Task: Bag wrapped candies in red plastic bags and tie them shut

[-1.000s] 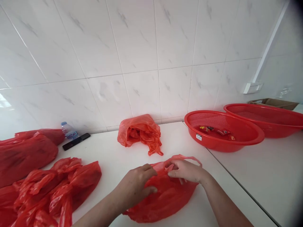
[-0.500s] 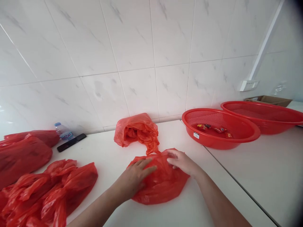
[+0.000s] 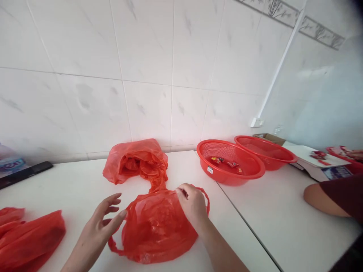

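A thin red plastic bag (image 3: 159,230) lies spread on the white table in front of me, its handle loops out at the left and right. My right hand (image 3: 194,207) is at its upper right edge, fingers curled in a pinch on the film. At the bag's left side, my left hand (image 3: 100,226) is open with fingers apart, the thumb close to the edge; whether it touches is hard to tell. Behind the bag sits a bunched heap of red plastic bags (image 3: 136,151), from which a twisted strip runs down to the spread bag.
A red basket (image 3: 232,175) holding several small wrapped packets stands at the right, a second red basket (image 3: 266,151) behind it. Filled red bags (image 3: 34,241), a dark phone (image 3: 25,173) and a bottle (image 3: 11,162) lie left. A co-worker's arm (image 3: 323,198) reaches in from the right.
The view has swung right, bringing in the co-worker's arm. My left hand has come off the bag's top to its left side and opened. The bag's handle loops now show.
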Available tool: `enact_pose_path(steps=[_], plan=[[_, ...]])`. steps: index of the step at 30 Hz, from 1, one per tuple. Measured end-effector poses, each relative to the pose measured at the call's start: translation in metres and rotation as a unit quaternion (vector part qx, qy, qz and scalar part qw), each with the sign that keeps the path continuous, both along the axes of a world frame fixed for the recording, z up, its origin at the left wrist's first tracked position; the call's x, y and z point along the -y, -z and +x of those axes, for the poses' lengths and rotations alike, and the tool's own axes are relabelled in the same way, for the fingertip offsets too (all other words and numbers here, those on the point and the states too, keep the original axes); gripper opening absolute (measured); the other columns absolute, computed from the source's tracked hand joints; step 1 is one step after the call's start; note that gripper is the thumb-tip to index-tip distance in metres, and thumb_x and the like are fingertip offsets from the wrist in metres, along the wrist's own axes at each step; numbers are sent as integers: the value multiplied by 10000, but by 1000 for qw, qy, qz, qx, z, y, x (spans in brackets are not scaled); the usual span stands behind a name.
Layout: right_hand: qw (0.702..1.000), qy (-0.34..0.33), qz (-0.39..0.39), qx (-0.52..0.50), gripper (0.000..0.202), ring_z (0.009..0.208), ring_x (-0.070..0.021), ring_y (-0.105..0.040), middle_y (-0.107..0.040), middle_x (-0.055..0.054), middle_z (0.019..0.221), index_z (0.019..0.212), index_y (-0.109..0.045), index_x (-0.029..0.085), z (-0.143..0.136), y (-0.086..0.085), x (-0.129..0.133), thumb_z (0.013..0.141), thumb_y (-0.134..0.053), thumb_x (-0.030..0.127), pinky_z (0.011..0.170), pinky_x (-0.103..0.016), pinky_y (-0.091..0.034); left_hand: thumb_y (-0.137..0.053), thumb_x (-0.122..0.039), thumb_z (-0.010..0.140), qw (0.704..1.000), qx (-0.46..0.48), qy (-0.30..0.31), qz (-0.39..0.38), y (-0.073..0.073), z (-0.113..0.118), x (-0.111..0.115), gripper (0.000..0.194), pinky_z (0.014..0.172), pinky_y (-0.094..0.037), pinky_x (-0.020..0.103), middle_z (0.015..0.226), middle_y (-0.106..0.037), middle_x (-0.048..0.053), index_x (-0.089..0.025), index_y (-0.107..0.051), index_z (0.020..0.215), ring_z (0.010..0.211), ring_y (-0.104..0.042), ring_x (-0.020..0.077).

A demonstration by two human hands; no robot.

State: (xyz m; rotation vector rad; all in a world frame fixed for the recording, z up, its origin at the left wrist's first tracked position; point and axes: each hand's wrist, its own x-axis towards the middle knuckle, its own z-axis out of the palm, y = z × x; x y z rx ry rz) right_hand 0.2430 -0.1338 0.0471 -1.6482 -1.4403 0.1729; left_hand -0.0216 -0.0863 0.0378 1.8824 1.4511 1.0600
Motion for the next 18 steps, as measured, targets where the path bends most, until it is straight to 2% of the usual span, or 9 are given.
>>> enact_pose_path(steps=[2,4,6,8,10,11,14,16,18], plan=[[991,107,84,23,204,744,-157,-557,-617,-47,870,891,-611,204,21,-5,0,876,-423,282,700,-260,-427,-537,-607,753,998,35,13,-56,12,-3,-1,621,737,-559,388,1097,-590,87,-242,-434,1244,943,-628,268],[965,214,142,56,273,984,-218,-541,-567,-122,1096,1068,-575,175,50,-11,2,872,-425,291,834,-315,-427,-542,-620,743,993,68,46,-86,24,-2,0,684,689,-555,366,1005,-613,68,-237,-368,1282,832,-651,245],[932,315,143,108,368,1183,-294,-425,-474,-183,1256,1177,-529,144,80,-13,5,855,-437,297,954,-412,-358,-525,-620,754,988,95,73,-99,33,2,-1,705,614,-539,334,855,-623,16,-244,-310,1310,682,-648,211],[910,363,97,174,438,1253,-351,-340,-421,-218,1328,1235,-494,118,106,-12,8,837,-453,297,985,-495,-295,-497,-619,771,986,111,83,-94,37,6,-2,672,560,-508,308,698,-585,-40,-254,-304,1302,575,-614,187],[898,350,26,266,449,1271,-376,-313,-448,-204,1334,1248,-488,129,128,-9,12,831,-460,294,972,-535,-272,-462,-618,790,982,130,92,-104,38,8,-3,613,527,-481,294,599,-532,-70,-256,-332,1267,511,-583,176],[892,327,-16,312,415,1243,-371,-355,-506,-185,1287,1226,-506,150,136,-9,14,838,-451,287,953,-533,-282,-457,-618,792,978,141,102,-117,38,7,-4,598,515,-471,291,577,-518,-76,-253,-343,1252,495,-575,175],[874,260,-112,395,251,949,-297,-564,-669,-110,937,1015,-601,211,154,-15,26,865,-404,251,842,-451,-356,-504,-611,770,967,161,129,-151,37,3,-7,601,490,-450,279,568,-517,-79,-246,-367,1227,480,-557,170],[867,245,-137,411,215,769,-255,-585,-664,-79,769,872,-615,223,161,-24,40,869,-402,249,752,-399,-377,-549,-605,745,965,170,129,-153,37,-1,-8,608,492,-444,265,562,-522,-79,-246,-397,1212,502,-553,167],[866,237,-140,417,214,741,-252,-586,-665,-77,758,853,-615,220,165,-34,60,870,-405,262,716,-383,-383,-571,-616,722,963,187,121,-151,35,-3,-9,602,506,-449,257,548,-530,-77,-252,-440,1182,518,-552,165]])
